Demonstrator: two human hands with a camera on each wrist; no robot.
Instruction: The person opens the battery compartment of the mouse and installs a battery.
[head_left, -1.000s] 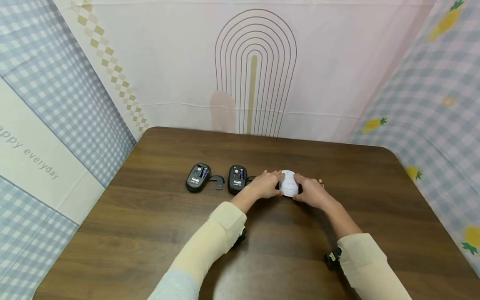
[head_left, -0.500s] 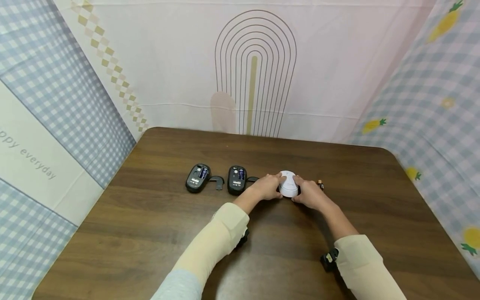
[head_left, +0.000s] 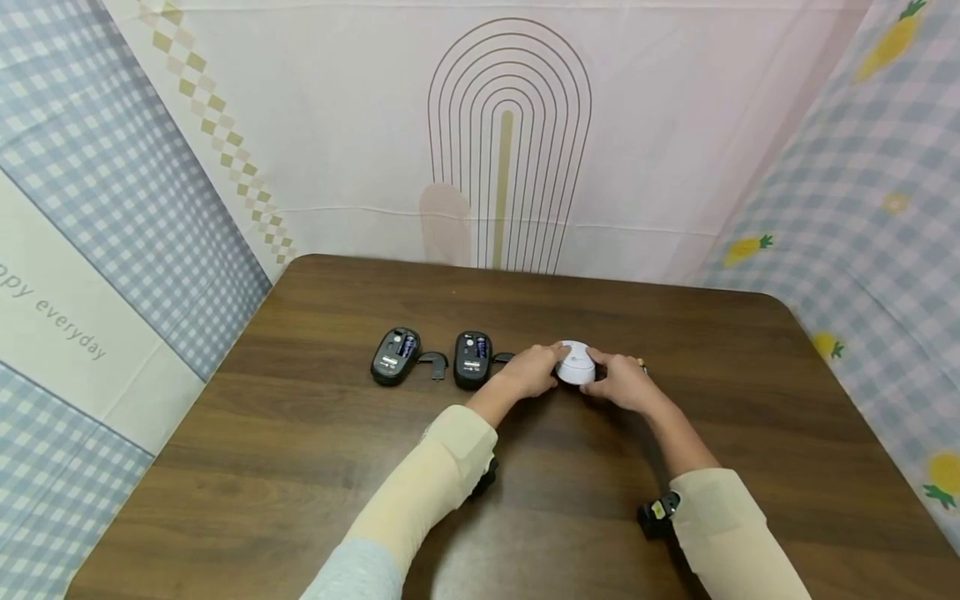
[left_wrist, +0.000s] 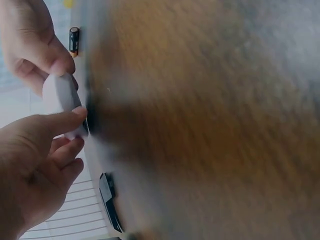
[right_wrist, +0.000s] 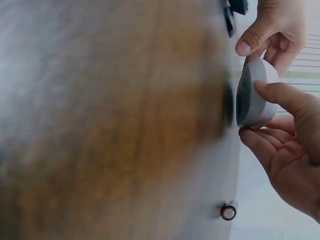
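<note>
A white computer mouse is held between my two hands over the table, right of the middle. My left hand pinches its left side, with the thumb along the edge in the left wrist view. From the other side my right hand grips it between thumb and fingers. The right wrist view shows the mouse tilted, its underside partly visible and a gap between it and the table. A battery lies just beyond my right hand, partly covered by it in the head view.
Two black mice lie belly-up to the left, the far-left mouse and the nearer mouse, each with batteries in its bay. Beside the first is a loose black cover; another cover is partly hidden by my left hand. Fabric hangs behind the table.
The white mouse has tipped and its near edge has risen slightly. Both hands keep hold of it and have hardly shifted.
</note>
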